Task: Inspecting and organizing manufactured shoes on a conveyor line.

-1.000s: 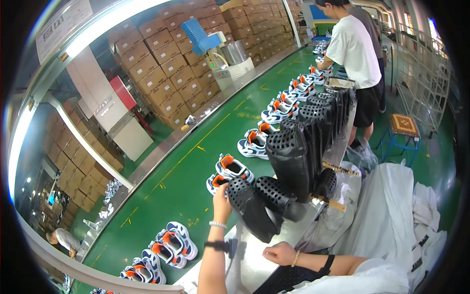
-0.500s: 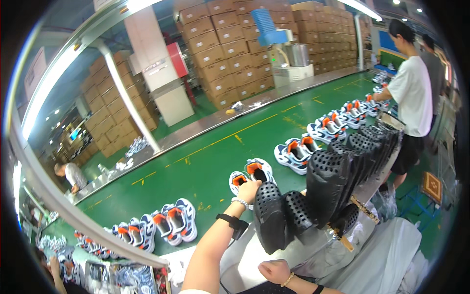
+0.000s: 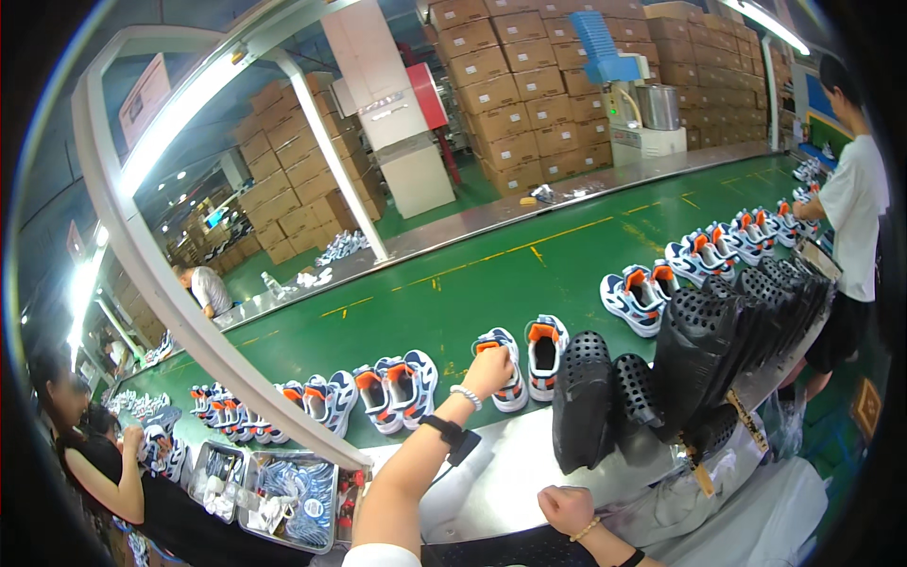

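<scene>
My left hand (image 3: pixel 487 372) is closed on a white, navy and orange sneaker (image 3: pixel 511 392) at the near edge of the green belt. Its mate (image 3: pixel 545 364) stands upright just to the right, toe toward me, apart from my fingers. My right hand (image 3: pixel 567 510) is curled into a fist above the metal ledge, low in the view, with nothing seen in it. Right of the sneakers, black perforated shoe-shaped forms (image 3: pixel 582 402) stand in a row along the ledge.
More sneaker pairs line the green belt (image 3: pixel 472 298) on both sides. A white post (image 3: pixel 222 321) slants across the left. Metal trays (image 3: pixel 331 539) hold blue laces. One person (image 3: pixel 855 208) stands at the right; another (image 3: pixel 104 463) sits at the left. Stacked cartons (image 3: pixel 501 123) rise beyond.
The view has swung left. My left hand has brought the sneaker nearer along with its mate, and both now stand straighter, toes toward me. My right hand stays in a fist.
</scene>
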The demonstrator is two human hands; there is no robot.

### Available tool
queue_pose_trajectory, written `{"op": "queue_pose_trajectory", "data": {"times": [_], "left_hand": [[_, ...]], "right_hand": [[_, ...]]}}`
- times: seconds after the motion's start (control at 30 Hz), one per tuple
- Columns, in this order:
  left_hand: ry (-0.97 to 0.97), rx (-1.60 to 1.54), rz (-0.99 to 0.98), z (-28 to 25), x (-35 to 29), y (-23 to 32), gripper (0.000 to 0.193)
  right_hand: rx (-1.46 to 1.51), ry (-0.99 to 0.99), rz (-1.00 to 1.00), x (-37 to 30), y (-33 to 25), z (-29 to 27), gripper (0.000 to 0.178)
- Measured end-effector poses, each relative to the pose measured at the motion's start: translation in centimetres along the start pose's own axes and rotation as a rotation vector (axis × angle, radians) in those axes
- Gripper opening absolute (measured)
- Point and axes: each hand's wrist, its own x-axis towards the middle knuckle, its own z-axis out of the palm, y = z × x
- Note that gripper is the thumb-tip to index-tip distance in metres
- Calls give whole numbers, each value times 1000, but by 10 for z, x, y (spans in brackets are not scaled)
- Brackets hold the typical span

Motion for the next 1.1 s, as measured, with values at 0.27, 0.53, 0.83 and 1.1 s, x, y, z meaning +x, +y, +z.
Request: {"op": "queue_pose_trajectory", "data": {"times": [0.27,0.53,0.83,1.1], "left_hand": [[194,183,-7,41,-3,-20,46],[64,457,-142,29,4,-2,10],[199,183,103,26,-5,-27,13],[-568,327,55,48,21,-58,25]], "right_hand": [[-26,27,36,-1,1,7,11],[-73,9,74,-1,-3,9,12],[-98,11,149,0,-8,15,12],[-170,35,205,4,-14,18,13]]}}
